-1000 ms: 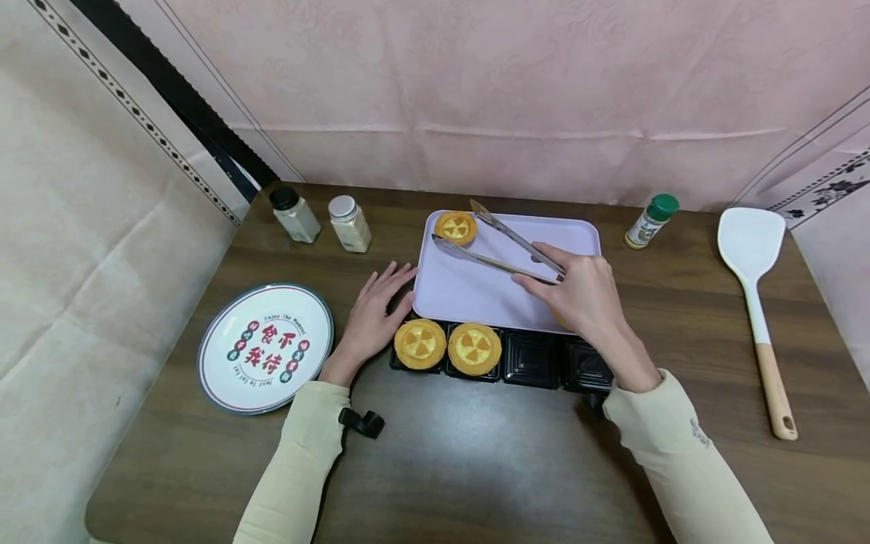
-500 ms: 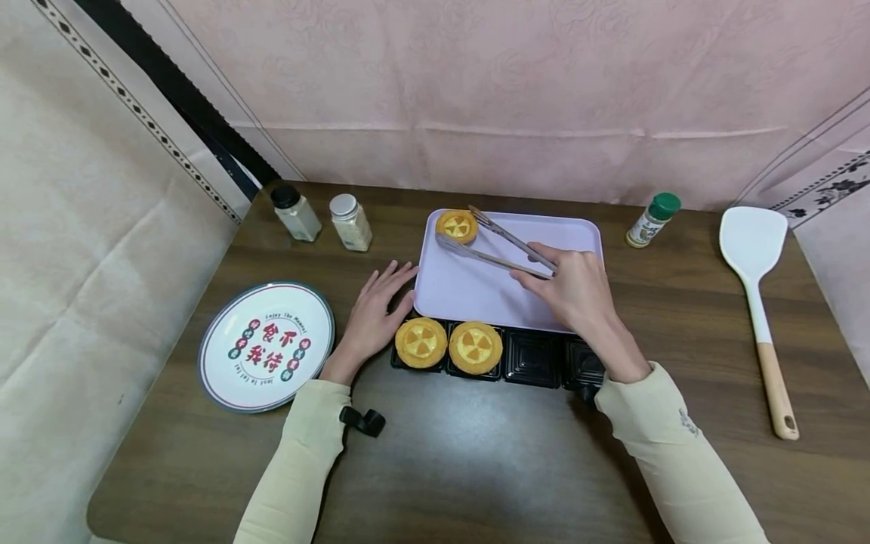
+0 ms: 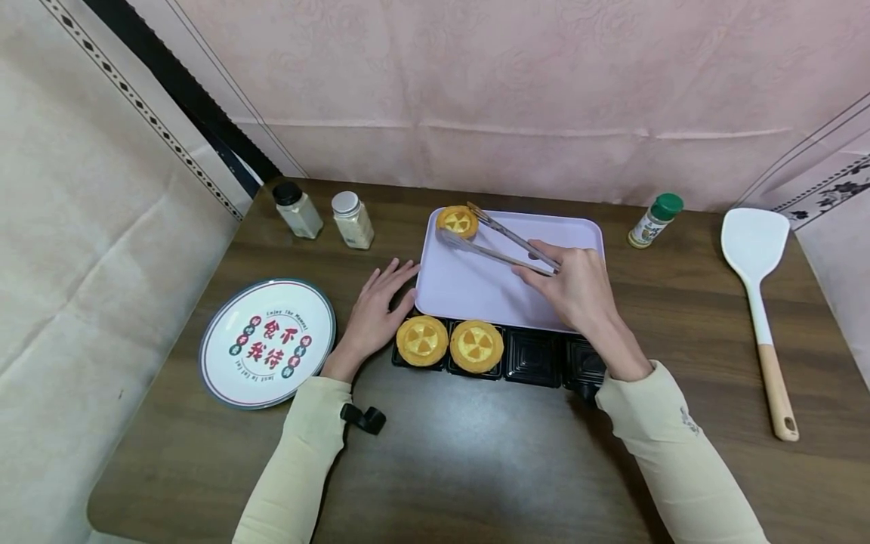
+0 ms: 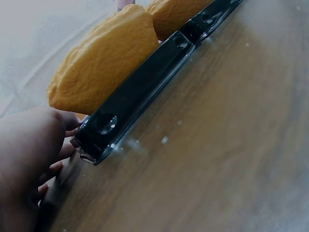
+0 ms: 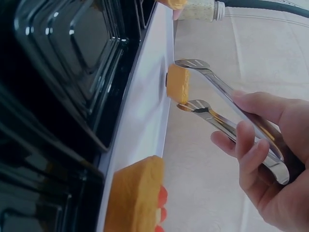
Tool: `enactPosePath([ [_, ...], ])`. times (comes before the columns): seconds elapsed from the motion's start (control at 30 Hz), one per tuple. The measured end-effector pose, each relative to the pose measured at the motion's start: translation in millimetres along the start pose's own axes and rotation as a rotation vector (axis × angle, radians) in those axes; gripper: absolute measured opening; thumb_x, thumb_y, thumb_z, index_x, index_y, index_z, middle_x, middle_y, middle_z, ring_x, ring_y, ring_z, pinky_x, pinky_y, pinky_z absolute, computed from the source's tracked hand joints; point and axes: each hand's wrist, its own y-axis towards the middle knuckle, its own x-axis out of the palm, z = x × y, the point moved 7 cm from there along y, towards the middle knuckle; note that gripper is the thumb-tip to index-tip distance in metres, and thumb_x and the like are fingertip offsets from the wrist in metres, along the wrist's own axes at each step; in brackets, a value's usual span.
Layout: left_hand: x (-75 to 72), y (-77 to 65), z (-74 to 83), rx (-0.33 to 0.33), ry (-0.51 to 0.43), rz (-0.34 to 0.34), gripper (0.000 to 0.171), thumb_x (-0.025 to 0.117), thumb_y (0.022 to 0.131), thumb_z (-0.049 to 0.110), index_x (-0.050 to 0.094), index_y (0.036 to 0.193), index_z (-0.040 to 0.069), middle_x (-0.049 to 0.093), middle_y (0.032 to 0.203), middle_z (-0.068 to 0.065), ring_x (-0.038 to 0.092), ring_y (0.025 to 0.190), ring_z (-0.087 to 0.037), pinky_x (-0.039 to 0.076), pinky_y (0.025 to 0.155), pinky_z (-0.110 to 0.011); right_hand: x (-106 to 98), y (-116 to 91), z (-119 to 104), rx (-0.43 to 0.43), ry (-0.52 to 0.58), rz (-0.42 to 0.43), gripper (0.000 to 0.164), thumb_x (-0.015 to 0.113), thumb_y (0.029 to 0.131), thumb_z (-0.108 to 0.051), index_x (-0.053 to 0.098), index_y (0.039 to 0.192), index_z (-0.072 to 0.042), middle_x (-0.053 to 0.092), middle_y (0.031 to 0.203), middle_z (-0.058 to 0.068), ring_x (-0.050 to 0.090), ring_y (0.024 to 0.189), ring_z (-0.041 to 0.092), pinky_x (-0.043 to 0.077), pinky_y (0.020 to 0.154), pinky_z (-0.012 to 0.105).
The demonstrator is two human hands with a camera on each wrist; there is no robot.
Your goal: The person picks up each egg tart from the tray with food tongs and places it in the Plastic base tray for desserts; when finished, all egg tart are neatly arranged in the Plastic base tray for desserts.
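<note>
head view: your right hand (image 3: pixel 579 285) grips the tongs (image 3: pixel 514 239), tips astride the tart (image 3: pixel 457 221) at the tray's (image 3: pixel 482 291) far left corner; a weak squeeze could let it slip. left wrist: your relaxed left hand (image 4: pixel 29 154) might jog the box (image 4: pixel 140 89). right wrist: the tips flank the tart; squeezing too hard might crush it.

Right of the right hand's grip (image 3: pixel 584 291), bare table (image 3: pixel 686 317) runs to the spatula (image 3: pixel 758 313), and leftward, nearer than the tongs (image 3: pixel 513 236), lies open tray (image 3: pixel 469 291), while a tart (image 3: pixel 458 221) between the tips, the left hand (image 3: pixel 377 310) by the tray's left edge and two front tarts (image 3: pixel 422 341) block the way.
</note>
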Motion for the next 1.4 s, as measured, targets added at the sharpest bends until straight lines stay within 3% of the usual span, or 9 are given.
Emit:
enactPosePath([
  [0.23,-2.0,0.4,2.2,0.022,-0.012,0.009,0.044,0.050,0.104,0.029,0.050,0.145,0.015,0.045,0.149,-0.007,0.027,0.144,-0.027,0.012,0.117,-0.048,-16.2,-10.4,0.6,-0.005,0.029,0.025,0.041,0.082,0.081,-0.028,0.074,0.114,-0.005,0.071,0.070,0.008,0.031,0.040,0.007,0.029,0.041,0.028],
  [0.37,-2.7,0.5,3.2,0.035,-0.013,0.017,0.043,0.051,0.103,0.028,0.051,0.144,0.014,0.046,0.148,-0.008,0.028,0.143,-0.028,0.013,0.117,-0.049,-37.1,-26.6,0.8,-0.017,0.046,0.037,0.042,0.084,0.079,-0.028,0.074,0.115,-0.007,0.070,0.069,0.002,0.034,0.038,0.005,0.026,0.037,0.023],
  [0.47,-2.8,0.6,4.1,0.037,-0.017,0.017,0.043,0.051,0.103,0.027,0.051,0.144,0.013,0.046,0.148,-0.008,0.029,0.143,-0.028,0.013,0.117,-0.050,-57.9,-43.2,-0.3,-0.015,0.054,0.045,0.043,0.086,0.077,-0.025,0.075,0.115,-0.010,0.065,0.063,-0.003,0.036,0.040,0.005,0.025,0.035,0.020],
  [0.67,-2.5,0.5,4.9,0.042,-0.029,0.021,0.043,0.052,0.103,0.026,0.051,0.144,0.012,0.046,0.148,-0.008,0.029,0.143,-0.028,0.013,0.117,-0.050,-100.9,-84.9,-4.2,-0.022,0.044,0.077,0.050,0.091,0.067,-0.014,0.076,0.114,-0.013,0.072,0.074,0.002,0.038,0.042,0.000,0.027,0.037,0.016],
  [0.83,-3.0,1.4,5.6,0.040,-0.039,0.017,0.043,0.053,0.103,0.025,0.051,0.144,0.012,0.045,0.148,-0.008,0.028,0.143,-0.029,0.013,0.117,-0.050,-124.2,-120.7,-0.2,-0.029,0.043,0.083,0.054,0.092,0.062,-0.009,0.076,0.113,-0.016,0.073,0.081,-0.005,0.042,0.043,-0.004,0.031,0.041,0.013],
  [1.03,-2.4,1.0,3.5,0.033,-0.025,0.016,0.044,0.053,0.103,0.026,0.050,0.145,0.014,0.045,0.149,-0.007,0.028,0.143,-0.028,0.013,0.117,-0.049,-134.3,-149.9,11.8,0.030,0.052,0.001,0.057,0.091,0.064,-0.006,0.074,0.117,-0.017,0.074,0.092,-0.005,0.051,0.049,-0.006,0.039,0.050,0.009],
  [1.2,-2.3,-0.2,2.8,0.032,-0.024,0.021,0.044,0.053,0.103,0.026,0.050,0.145,0.014,0.045,0.149,-0.007,0.028,0.143,-0.028,0.014,0.117,-0.049,-132.5,-162.5,18.3,0.023,0.038,-0.049,0.058,0.091,0.064,-0.006,0.074,0.118,-0.018,0.074,0.099,-0.001,0.063,0.071,-0.008,0.045,0.063,0.006],
  [1.4,-1.9,0.6,3.5,0.036,-0.021,0.024,0.043,0.053,0.103,0.026,0.051,0.144,0.014,0.045,0.149,-0.007,0.028,0.143,-0.028,0.013,0.117,-0.049,-127.0,-171.7,23.2,0.001,0.017,-0.074,0.059,0.092,0.062,-0.007,0.074,0.117,-0.019,0.073,0.096,-0.010,0.053,0.061,-0.007,0.041,0.058,0.009],
])
